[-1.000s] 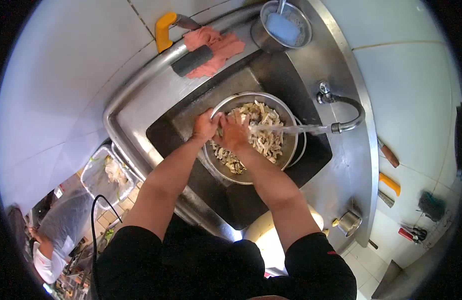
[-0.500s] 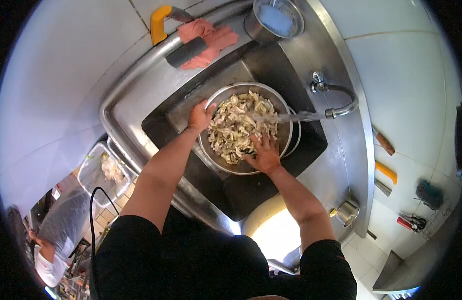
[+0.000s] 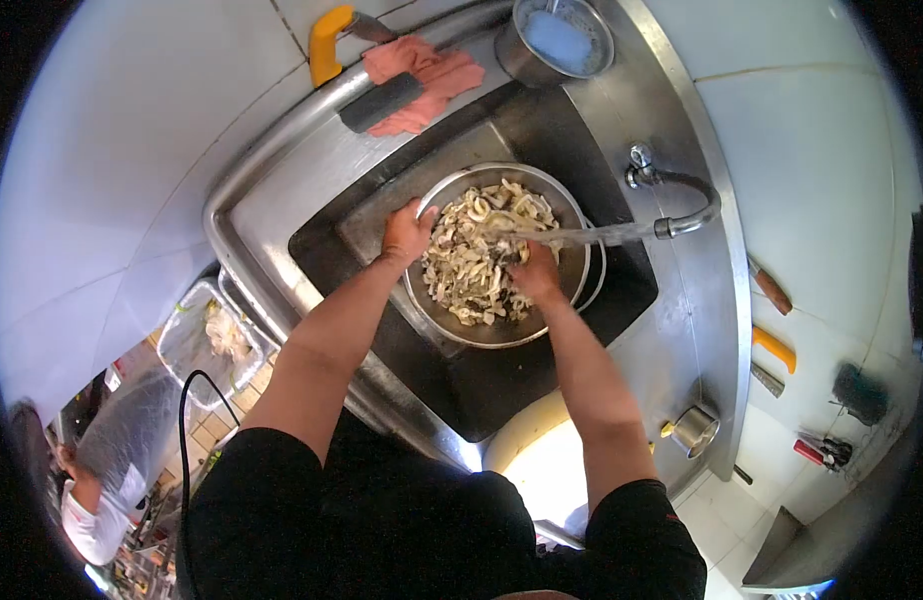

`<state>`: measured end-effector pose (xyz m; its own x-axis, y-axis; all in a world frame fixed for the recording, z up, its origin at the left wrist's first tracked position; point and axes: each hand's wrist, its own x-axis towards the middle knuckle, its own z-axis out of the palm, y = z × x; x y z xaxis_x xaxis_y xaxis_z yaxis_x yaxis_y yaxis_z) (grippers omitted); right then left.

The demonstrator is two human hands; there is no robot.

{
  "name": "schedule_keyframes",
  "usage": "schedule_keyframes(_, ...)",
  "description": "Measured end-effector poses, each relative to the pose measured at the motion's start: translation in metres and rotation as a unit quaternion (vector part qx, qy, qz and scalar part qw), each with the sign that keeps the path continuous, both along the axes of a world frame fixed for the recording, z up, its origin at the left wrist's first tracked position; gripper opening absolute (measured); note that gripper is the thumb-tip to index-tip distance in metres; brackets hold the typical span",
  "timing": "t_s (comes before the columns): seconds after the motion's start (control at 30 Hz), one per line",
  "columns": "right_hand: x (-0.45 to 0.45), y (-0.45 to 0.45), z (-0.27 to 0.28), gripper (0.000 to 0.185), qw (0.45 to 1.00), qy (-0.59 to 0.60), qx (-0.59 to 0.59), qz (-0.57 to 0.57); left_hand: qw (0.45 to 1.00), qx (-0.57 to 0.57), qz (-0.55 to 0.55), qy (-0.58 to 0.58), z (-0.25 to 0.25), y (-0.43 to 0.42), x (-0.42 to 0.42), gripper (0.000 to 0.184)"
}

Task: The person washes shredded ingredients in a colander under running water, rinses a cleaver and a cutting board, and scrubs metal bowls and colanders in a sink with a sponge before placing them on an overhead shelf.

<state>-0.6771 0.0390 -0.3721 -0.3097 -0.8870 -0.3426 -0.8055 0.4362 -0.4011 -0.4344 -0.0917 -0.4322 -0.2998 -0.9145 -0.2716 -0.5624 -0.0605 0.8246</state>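
Note:
A round metal bowl point(image 3: 452, 322) stands in the sink point(image 3: 402, 385), heaped with pale, dark-edged sliced pieces point(image 3: 472, 260) that look like mushrooms. My left hand point(image 3: 409, 232) grips the bowl's rim on its left side, thumb over the edge. Inside the bowl, toward the right, my right hand point(image 3: 536, 272) is curled into the slices; its fingertips are partly hidden among them. Water from the curved faucet point(image 3: 672, 226) streams into the bowl just above my right hand.
A pink cloth point(image 3: 422, 85) and a dark grey block lie on the sink's left ledge. Behind stands a metal pot point(image 3: 527, 60) with a blue sponge. A pale round container point(image 3: 527, 440) is near my body. Another person point(image 3: 97, 510) is at lower left.
My right hand has gone from spread fingers on the near slices to curled fingers farther up in the bowl. The slices have shifted. My left hand keeps hold of the rim.

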Motion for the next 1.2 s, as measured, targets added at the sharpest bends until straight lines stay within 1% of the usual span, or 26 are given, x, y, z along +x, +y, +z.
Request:
schedule_keyframes(0.03,-0.008,-0.015,0.003,0.075,0.988,-0.063,0.127,-0.059,1.0,-0.003,0.0,0.01,-0.001,0.0,-0.001,0.037)
schedule_keyframes(0.07,-0.014,-0.023,0.007,0.084,0.953,-0.125,0.251,-0.117,1.0,-0.003,-0.002,0.011,-0.002,0.001,-0.001,0.037)
schedule_keyframes(0.13,-0.015,-0.036,0.043,0.085,0.941,-0.242,0.192,-0.135,1.0,0.022,0.008,0.019,-0.001,0.002,-0.001,0.037)
schedule_keyframes(0.2,-0.025,-0.047,0.042,0.095,0.91,-0.31,0.185,-0.204,1.0,0.024,0.004,0.017,-0.001,0.0,0.0,0.038)
schedule_keyframes(0.23,-0.028,-0.061,0.042,0.09,0.921,-0.267,0.223,-0.176,1.0,0.027,0.001,0.014,-0.002,0.0,0.001,0.038)
schedule_keyframes(0.27,-0.032,-0.067,0.044,0.09,0.921,-0.267,0.223,-0.176,1.0,0.027,0.001,0.013,-0.003,-0.001,0.002,0.038)
schedule_keyframes(0.3,-0.037,-0.07,0.046,0.085,0.905,-0.298,0.25,-0.173,1.0,0.013,0.001,0.014,-0.008,-0.001,0.002,0.038)
schedule_keyframes(0.37,-0.026,-0.076,0.072,0.068,0.919,-0.296,0.215,-0.146,1.0,0.001,0.002,0.014,-0.01,-0.001,0.001,0.038)
schedule_keyframes(0.4,-0.029,-0.074,0.065,0.068,0.919,-0.296,0.217,-0.145,1.0,-0.002,0.005,0.016,-0.007,-0.001,0.001,0.037)
schedule_keyframes(0.47,-0.037,-0.069,0.044,0.059,0.967,-0.216,0.099,-0.089,1.0,-0.003,0.007,0.018,-0.003,-0.001,0.002,0.037)
schedule_keyframes(0.5,-0.034,-0.067,0.049,0.059,0.967,-0.217,0.1,-0.089,1.0,0.002,0.001,0.004,-0.002,-0.004,0.002,0.036)
schedule_keyframes(0.57,-0.015,-0.062,0.069,0.058,0.986,-0.143,0.05,-0.072,1.0,0.007,-0.006,-0.01,-0.005,-0.005,0.001,0.036)
schedule_keyframes(0.6,-0.005,-0.052,0.057,0.058,0.986,-0.144,0.05,-0.073,1.0,-0.006,0.004,0.002,-0.011,-0.004,0.001,0.034)
schedule_keyframes(0.67,0.022,-0.025,0.023,0.065,0.998,-0.03,-0.045,0.031,1.0,-0.017,0.013,0.014,-0.012,-0.003,0.001,0.031)
schedule_keyframes(0.73,0.073,-0.005,0.035,0.071,0.996,0.074,-0.036,0.043,1.0,-0.015,0.007,0.01,-0.005,-0.003,0.001,0.033)
schedule_keyframes(0.77,0.094,-0.003,0.045,0.071,0.996,0.073,-0.036,0.041,1.0,-0.016,0.005,0.008,-0.01,-0.003,0.001,0.033)
schedule_keyframes(0.8,0.114,-0.003,0.054,0.076,0.991,0.085,0.069,0.072,1.0,-0.006,0.01,0.022,-0.018,-0.003,0.0,0.034)
schedule_keyframes(0.83,0.124,-0.003,0.058,0.081,0.975,0.095,0.173,0.102,0.999,0.003,0.015,0.036,-0.018,-0.004,0.0,0.034)
schedule_keyframes(0.87,0.127,-0.001,0.05,0.081,0.975,0.094,0.172,0.1,0.999,0.002,0.013,0.035,-0.018,-0.005,0.001,0.034)
schedule_keyframes(0.93,0.13,0.003,0.037,0.083,0.965,0.096,0.177,0.168,0.999,0.033,0.013,0.035,-0.003,-0.004,0.002,0.034)
schedule_keyframes(0.97,0.124,0.004,0.032,0.078,0.959,0.103,0.185,0.186,0.999,0.032,0.012,0.035,0.0,-0.003,0.002,0.034)
schedule_keyframes(1.07,0.088,-0.003,0.0,0.073,0.972,0.08,0.149,0.163,0.999,0.031,0.014,0.041,0.001,-0.005,0.003,0.034)
schedule_keyframes(1.1,0.081,-0.017,0.027,0.066,0.976,0.069,0.156,0.136,0.999,0.037,0.008,0.033,-0.001,-0.005,0.003,0.034)
schedule_keyframes(1.17,0.048,-0.019,0.013,0.065,0.98,0.06,0.142,0.13,0.999,0.043,0.004,0.027,-0.009,-0.002,0.0,0.034)
schedule_keyframes(1.2,0.034,-0.021,0.009,0.065,0.981,0.055,0.135,0.128,0.999,0.0,0.015,0.036,-0.016,0.0,-0.001,0.033)
